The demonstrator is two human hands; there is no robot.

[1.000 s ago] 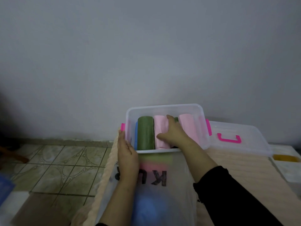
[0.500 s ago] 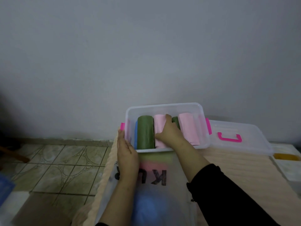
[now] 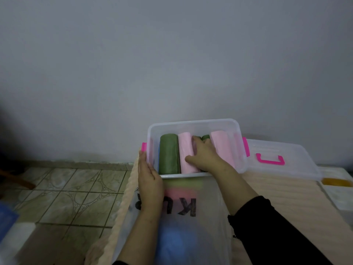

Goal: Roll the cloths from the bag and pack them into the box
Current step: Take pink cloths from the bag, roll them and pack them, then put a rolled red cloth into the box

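A clear plastic box [image 3: 193, 124] with pink clips stands at the far end of the table. Rolled cloths lie side by side in it: a green roll [image 3: 169, 153], a pink roll [image 3: 186, 150], a second green roll [image 3: 206, 137] mostly hidden, and another pink roll [image 3: 222, 148]. My right hand [image 3: 204, 156] reaches into the box and presses flat on the hidden green roll, thumb on the pink one. My left hand [image 3: 150, 176] lies flat against the box's near left corner. A translucent bag [image 3: 183, 222] with black letters lies in front, coloured cloths showing through.
The box's clear lid [image 3: 282, 148] with a pink handle [image 3: 270, 159] lies to the right of the box. A beige ribbed cover [image 3: 298, 203] spreads over the table. A tiled floor [image 3: 66, 190] lies left of the table edge. A grey wall stands close behind.
My right hand has shifted slightly left and deeper between the pink rolls, uncovering the far end of the second green roll. My left hand has stayed at the box corner.
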